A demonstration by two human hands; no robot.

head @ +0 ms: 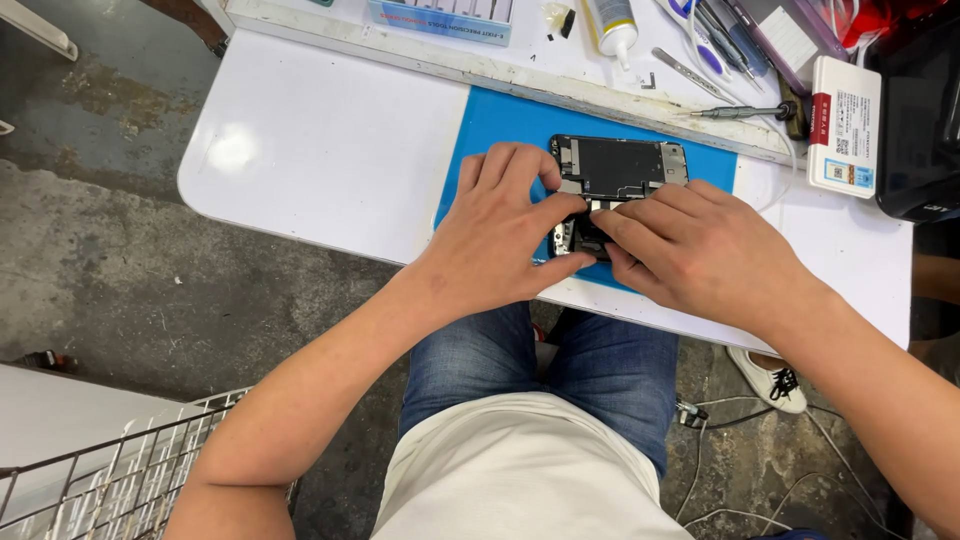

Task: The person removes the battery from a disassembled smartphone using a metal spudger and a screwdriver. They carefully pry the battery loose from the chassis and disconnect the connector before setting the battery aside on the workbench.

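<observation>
Here, an opened black smartphone body with exposed metal internals (615, 175) lies on a bright blue rectangular work mat (500, 125) at the near edge of the white table (320, 140). The left hand (500, 230) rests over the phone's left near corner, fingers curled and thumb pressing inward. The right hand (690, 250) covers the near right part, its fingertips pinched against the phone's lower section, touching the left thumb. Far right, a slim metal screwdriver (735, 113) lies beside a white rectangular box (845, 125).
</observation>
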